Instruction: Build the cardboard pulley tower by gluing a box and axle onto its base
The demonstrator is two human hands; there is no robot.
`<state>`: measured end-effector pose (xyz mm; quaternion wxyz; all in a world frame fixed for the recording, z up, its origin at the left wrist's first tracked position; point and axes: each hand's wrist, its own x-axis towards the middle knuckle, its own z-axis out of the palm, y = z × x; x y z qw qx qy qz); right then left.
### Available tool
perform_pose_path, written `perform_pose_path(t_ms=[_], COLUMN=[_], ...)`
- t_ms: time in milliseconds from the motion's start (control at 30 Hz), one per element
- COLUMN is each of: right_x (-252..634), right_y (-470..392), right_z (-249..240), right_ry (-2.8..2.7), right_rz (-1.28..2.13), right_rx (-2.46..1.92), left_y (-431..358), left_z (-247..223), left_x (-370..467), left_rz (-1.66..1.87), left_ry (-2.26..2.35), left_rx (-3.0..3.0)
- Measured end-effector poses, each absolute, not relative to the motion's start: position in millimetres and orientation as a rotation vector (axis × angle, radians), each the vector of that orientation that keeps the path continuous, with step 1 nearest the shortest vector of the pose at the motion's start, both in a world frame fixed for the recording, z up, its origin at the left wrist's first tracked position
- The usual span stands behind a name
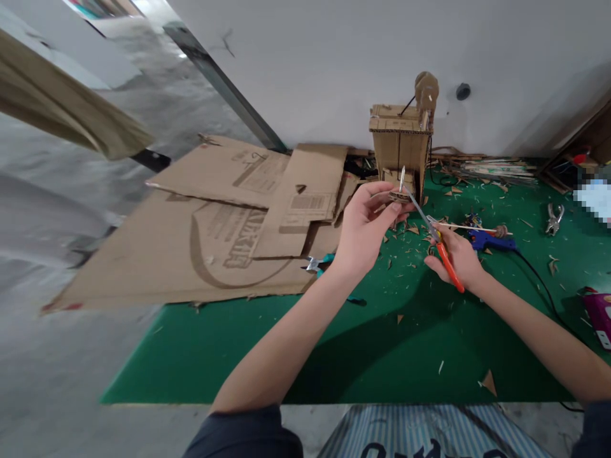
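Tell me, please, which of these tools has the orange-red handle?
The scissors in the right hand. The others lie unheld: teal-handled pliers, silvery pliers, blue glue gun.

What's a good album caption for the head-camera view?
Above a green table: a small cardboard piece in the left hand, orange-handled scissors in the right hand, blades close by.

The scissors' handles (pixel 449 265) are orange, the worktop (pixel 214 362) green, the glue gun (pixel 491 241) blue; six o'clock's cloth (pixel 351 432) is blue-and-white striped.
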<state>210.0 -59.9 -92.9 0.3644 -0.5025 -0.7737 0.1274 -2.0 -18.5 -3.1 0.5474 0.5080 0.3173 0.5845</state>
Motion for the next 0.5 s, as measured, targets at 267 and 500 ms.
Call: perform_pose_path(t_ms=[267, 500], right_x=[210, 211], right_y=[-60, -60], right_z=[-83, -74], right_ry=[-1.927, -1.849], right_rz=[0.4, 0.554], right_rx=[-1.303, -1.393], left_y=[-18, -9], left_z=[-5, -17], left_x=[-4, -10], left_rz=[1.374, 1.557], left_ry=[0.722, 0.885], left_rx=[1.224, 1.562])
